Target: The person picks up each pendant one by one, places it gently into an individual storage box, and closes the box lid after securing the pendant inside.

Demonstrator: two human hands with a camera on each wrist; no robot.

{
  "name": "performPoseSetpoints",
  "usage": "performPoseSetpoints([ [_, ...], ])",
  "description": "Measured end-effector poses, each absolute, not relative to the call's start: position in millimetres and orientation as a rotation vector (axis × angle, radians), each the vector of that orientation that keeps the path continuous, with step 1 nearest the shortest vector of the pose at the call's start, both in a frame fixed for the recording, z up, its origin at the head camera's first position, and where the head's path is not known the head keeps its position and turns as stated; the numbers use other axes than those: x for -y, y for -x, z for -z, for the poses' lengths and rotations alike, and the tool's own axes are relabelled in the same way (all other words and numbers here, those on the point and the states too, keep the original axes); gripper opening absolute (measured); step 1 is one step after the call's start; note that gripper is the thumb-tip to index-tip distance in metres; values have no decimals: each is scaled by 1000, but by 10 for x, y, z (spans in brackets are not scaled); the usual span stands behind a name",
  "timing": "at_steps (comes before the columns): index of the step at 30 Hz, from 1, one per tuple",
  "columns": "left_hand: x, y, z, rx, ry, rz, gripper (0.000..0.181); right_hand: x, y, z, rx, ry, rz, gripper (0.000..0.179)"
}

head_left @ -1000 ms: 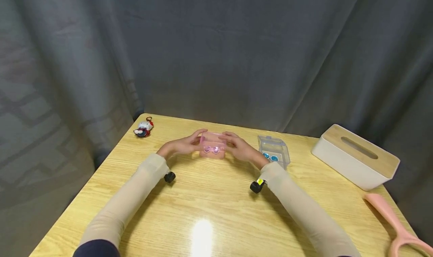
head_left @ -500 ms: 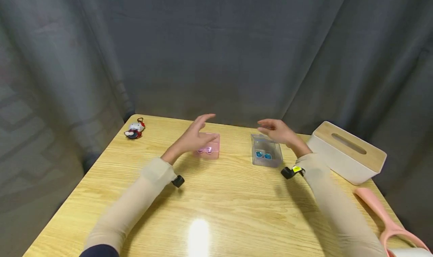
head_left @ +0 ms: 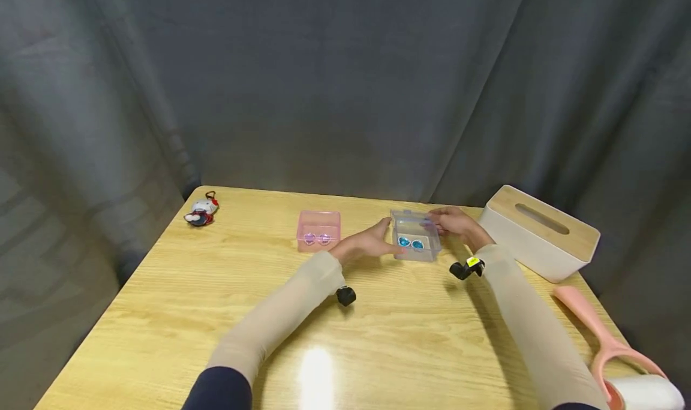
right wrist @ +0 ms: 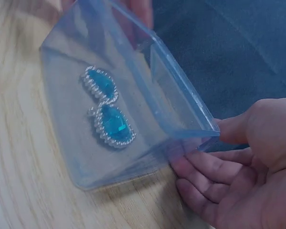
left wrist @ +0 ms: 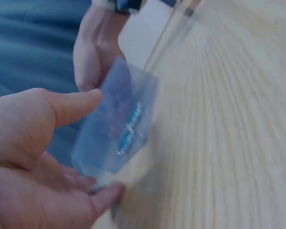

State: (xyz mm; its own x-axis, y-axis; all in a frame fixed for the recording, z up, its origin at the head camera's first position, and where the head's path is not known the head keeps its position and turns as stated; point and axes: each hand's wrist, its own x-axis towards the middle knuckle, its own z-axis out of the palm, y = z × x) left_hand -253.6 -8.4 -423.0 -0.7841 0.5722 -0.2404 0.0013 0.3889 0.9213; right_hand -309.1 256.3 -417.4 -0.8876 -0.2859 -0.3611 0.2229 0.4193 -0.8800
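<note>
A clear bluish plastic box (head_left: pixel 429 254) with a flip lid (right wrist: pixel 178 95) stands between both hands. Inside lie two blue gem pieces (right wrist: pixel 115 125) edged with silvery beads. My left hand (head_left: pixel 369 241) is at the box's left end, thumb and fingers spread apart around the corner; in the left wrist view its thumb (left wrist: pixel 78 106) overlaps the box wall. On the opposite side my right hand (head_left: pixel 457 225) grips the box, with the thumb at the lid's corner and the fingers curled beneath. A pink clear box (head_left: pixel 318 218) holding two purple gem pieces (head_left: pixel 317 239) sits left of my left hand.
At the right stands a white tissue box (head_left: pixel 531 242) with a wooden top. In front of it lie a pink handle (head_left: pixel 585 314) and a white roll (head_left: pixel 648 393). A small white-and-red doll keychain (head_left: pixel 202 211) lies at the far left corner. A grey curtain (head_left: pixel 335 98) hangs behind the table.
Both hands let go of the pink box and moved right. The right hand reached the bluish box first and now grips it; the left hand followed to its left end.
</note>
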Motion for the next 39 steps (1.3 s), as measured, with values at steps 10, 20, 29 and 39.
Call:
performPoseSetpoints([
  [10, 79, 2674, 4354, -1991, -545, -1472, 91, -2566, 3092, 4216, -2200, 104, 1511, 60],
  [20, 93, 2651, 4383, -2037, -534, -1425, 91, -2538, 3104, 3929, -2260, 83, 1447, 83],
  [29, 105, 2686, 4357, -2020, -520, -1420, 90, -2605, 2993, 3726, -2380, 158, 1358, 83],
  [39, 100, 2709, 4345, -2021, -538, -1379, 90, -2792, 2844, 3724, -2314, 331, 1262, 60],
])
